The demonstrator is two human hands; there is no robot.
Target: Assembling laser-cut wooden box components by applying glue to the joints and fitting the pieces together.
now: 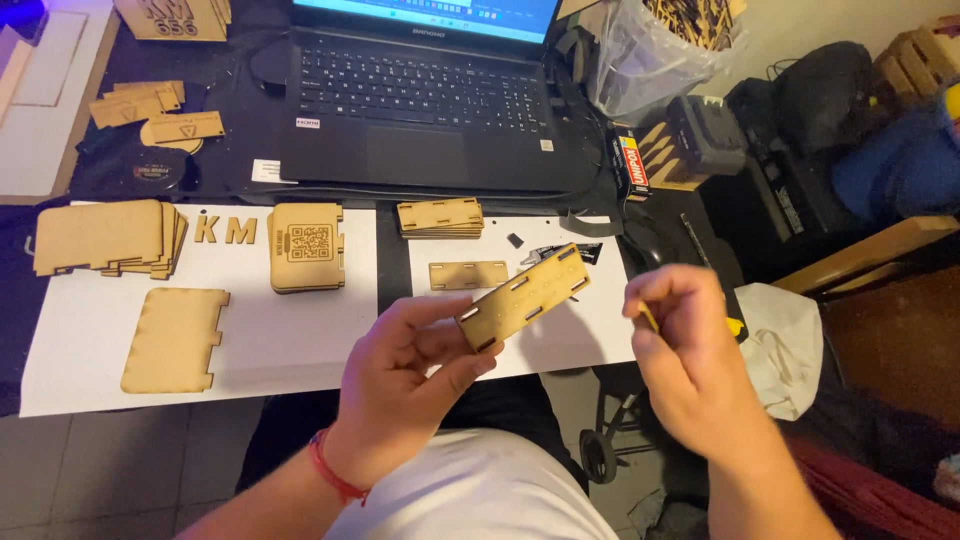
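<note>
My left hand [400, 385] holds a narrow laser-cut wooden panel [525, 296] with slots and notched ends, tilted up to the right above the table edge. A red string bracelet circles that wrist. My right hand [685, 350] hovers to the right of the panel, fingers curled; a small yellow object [650, 318] shows at its fingertips, too hidden to name. A similar slotted strip [468, 275] lies on the white sheet just beyond the held panel.
White paper sheets [80, 350] carry stacks of wooden panels [105, 237], a coded stack [307, 247], cut letters [226, 230], a large flat panel [175, 340] and a small stack [440, 217]. A black laptop [420, 95] sits behind. Bags and boxes crowd the right.
</note>
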